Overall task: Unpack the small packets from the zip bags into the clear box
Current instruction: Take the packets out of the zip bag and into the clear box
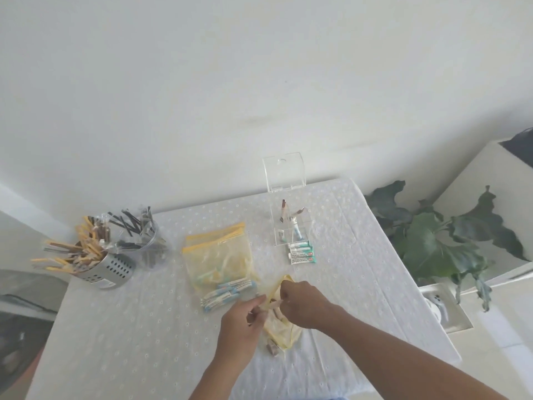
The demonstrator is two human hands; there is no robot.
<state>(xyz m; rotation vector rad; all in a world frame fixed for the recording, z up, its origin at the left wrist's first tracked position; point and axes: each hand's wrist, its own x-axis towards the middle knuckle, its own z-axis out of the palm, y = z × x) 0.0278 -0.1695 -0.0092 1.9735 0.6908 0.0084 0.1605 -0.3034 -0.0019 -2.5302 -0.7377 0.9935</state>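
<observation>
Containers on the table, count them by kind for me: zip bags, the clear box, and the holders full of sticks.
Zip bags: 2, one flat, one held by both hands
Clear box: 1
Stick holders: 2, metal and glass
Total: 5

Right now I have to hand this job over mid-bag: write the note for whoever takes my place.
Left hand and right hand: both grip the mouth of the near zip bag, pulling it open; brown packets are still inside.
Clear box: lid up, at the far side of the table, with a few packets standing in it.
Green packets lie in front of the box, blue packets beside the stacked zip bags; both piles are outside the box.
Done: a few packets boxed.
Left: empty the held bag, empty the stack, then box the loose piles.
</observation>
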